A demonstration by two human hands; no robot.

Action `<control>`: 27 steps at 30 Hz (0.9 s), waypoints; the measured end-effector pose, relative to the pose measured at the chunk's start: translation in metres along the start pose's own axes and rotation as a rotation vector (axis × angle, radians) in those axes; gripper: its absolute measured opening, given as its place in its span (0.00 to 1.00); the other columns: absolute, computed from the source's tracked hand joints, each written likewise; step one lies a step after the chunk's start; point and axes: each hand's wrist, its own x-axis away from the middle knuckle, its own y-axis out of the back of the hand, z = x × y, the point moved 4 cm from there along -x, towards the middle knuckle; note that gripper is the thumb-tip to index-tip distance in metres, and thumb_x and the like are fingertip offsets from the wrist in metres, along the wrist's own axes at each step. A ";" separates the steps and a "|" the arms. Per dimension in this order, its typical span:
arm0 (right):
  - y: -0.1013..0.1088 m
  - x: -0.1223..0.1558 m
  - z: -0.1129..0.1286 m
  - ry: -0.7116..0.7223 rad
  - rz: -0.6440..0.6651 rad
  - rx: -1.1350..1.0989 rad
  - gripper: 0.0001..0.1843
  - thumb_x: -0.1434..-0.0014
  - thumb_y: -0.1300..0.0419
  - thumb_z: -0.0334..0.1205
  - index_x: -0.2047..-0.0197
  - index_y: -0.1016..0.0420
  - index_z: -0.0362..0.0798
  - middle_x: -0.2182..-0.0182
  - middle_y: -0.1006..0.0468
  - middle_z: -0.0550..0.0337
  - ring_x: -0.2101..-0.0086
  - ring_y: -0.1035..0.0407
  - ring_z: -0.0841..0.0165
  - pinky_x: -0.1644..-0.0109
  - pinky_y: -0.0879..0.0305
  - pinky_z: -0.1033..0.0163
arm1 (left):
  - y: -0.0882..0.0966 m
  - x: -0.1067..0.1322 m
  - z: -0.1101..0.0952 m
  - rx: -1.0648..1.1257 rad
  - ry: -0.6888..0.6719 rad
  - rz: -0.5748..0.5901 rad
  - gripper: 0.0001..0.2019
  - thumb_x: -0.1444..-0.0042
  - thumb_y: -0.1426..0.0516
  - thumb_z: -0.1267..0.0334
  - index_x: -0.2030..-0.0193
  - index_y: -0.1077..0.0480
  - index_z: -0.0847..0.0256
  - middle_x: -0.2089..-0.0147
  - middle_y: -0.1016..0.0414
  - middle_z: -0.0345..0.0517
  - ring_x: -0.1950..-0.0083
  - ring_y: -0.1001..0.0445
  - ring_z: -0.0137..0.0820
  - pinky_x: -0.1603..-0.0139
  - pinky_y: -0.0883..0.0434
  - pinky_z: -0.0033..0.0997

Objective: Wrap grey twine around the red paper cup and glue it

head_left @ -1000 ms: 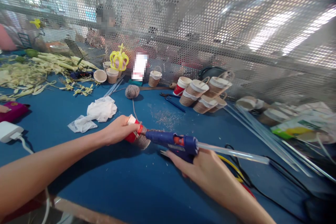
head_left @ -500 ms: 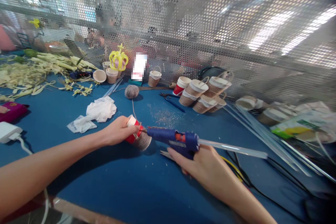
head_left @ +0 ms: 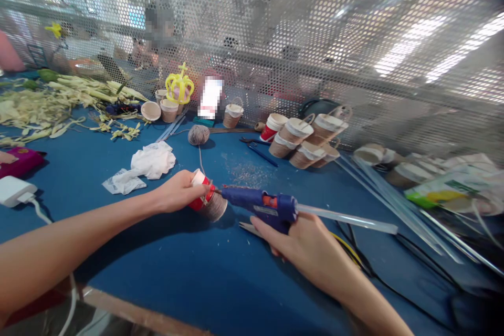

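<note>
My left hand (head_left: 181,190) grips a red and white paper cup (head_left: 200,200), tilted on its side, its lower part wound with grey-brown twine (head_left: 217,207). From the cup a strand runs back to a ball of twine (head_left: 198,135). My right hand (head_left: 301,241) is wrapped round a blue hot glue gun (head_left: 255,202), and a clear glue stick (head_left: 348,219) juts from its rear. The gun's nozzle points left and meets the cup's side, close to my left fingertips. Metal tips of a tool (head_left: 249,228) show beneath the right hand; the rest is hidden.
Several twine-wrapped cups (head_left: 309,155) stand at the back right, with long glue sticks (head_left: 394,205) beside them. Crumpled white tissue (head_left: 153,160) lies to the left. A phone (head_left: 211,97) leans near the perforated metal screen (head_left: 244,26). Black cables (head_left: 368,268) trail at right.
The view has shifted slightly. Both hands keep their holds on the cup and the glue gun, and the nozzle stays at the cup's side.
</note>
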 end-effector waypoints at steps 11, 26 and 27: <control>-0.008 0.010 0.005 0.221 0.008 0.079 0.08 0.45 0.49 0.37 0.73 0.34 0.48 0.76 0.27 0.63 0.77 0.35 0.72 0.71 0.39 0.68 | -0.001 -0.001 0.002 0.109 0.055 0.012 0.12 0.55 0.49 0.62 0.71 0.27 0.65 0.74 0.26 0.44 0.73 0.31 0.29 0.74 0.39 0.25; -0.012 0.012 0.004 0.195 0.094 0.014 0.06 0.43 0.50 0.37 0.69 0.34 0.49 0.72 0.28 0.65 0.73 0.35 0.72 0.68 0.41 0.67 | 0.000 -0.002 0.005 0.187 0.077 -0.021 0.10 0.54 0.49 0.65 0.77 0.29 0.65 0.80 0.29 0.40 0.78 0.34 0.26 0.76 0.39 0.24; -0.012 0.012 0.004 0.194 0.096 0.010 0.06 0.43 0.50 0.37 0.68 0.33 0.49 0.72 0.28 0.64 0.72 0.35 0.72 0.67 0.40 0.67 | 0.000 -0.002 0.005 0.200 0.072 -0.015 0.10 0.54 0.49 0.65 0.77 0.29 0.65 0.80 0.29 0.40 0.78 0.34 0.25 0.76 0.39 0.23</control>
